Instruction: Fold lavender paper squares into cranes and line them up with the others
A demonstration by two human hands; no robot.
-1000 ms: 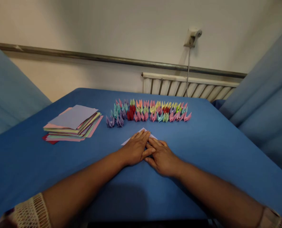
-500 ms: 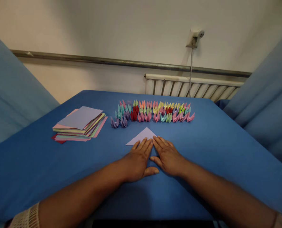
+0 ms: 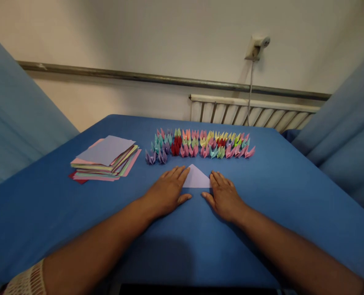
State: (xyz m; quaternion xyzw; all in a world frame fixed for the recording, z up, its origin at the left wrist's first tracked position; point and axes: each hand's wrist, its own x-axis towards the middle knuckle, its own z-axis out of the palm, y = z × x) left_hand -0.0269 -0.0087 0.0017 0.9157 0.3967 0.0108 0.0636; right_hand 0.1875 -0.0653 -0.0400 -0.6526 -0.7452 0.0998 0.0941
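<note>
A pale lilac paper folded into a triangle (image 3: 196,178) lies flat on the blue table (image 3: 276,188), its tip pointing away from me. My left hand (image 3: 166,190) lies flat and open over the triangle's left corner. My right hand (image 3: 224,196) lies flat and open over its right corner. Both hands press fingers forward, with the middle of the triangle showing between them.
A stack of coloured paper sheets (image 3: 106,157) sits at the left, lilac sheet on top. Rows of several small folded paper figures (image 3: 200,144) stand behind the triangle. Blue fabric rises at both sides; a radiator (image 3: 249,112) and wall lie beyond the far edge.
My hands were together on top of the paper, then slid back toward me and spread apart to its two corners. The triangle now shows between them.
</note>
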